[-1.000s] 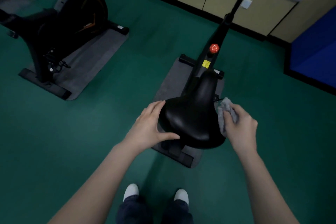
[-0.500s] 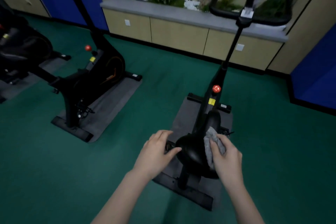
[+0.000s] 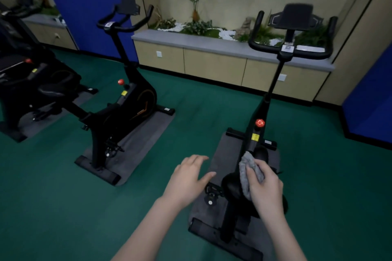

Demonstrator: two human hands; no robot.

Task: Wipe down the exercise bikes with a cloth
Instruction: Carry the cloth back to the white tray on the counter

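Left hand (image 3: 188, 178) out flat, fingers loosely spread, holding nothing, just left of the saddle (image 3: 232, 184). Right hand (image 3: 265, 188) curled round the cloth (image 3: 246, 170), pressing it on the saddle top.

Count: one cloth; three bikes: nearest bike (image 3: 263, 110), middle bike (image 3: 129, 110), far-left bike (image 3: 31, 85) (partly cut off).

Cloth sits under the right fingers, apart from the left hand.
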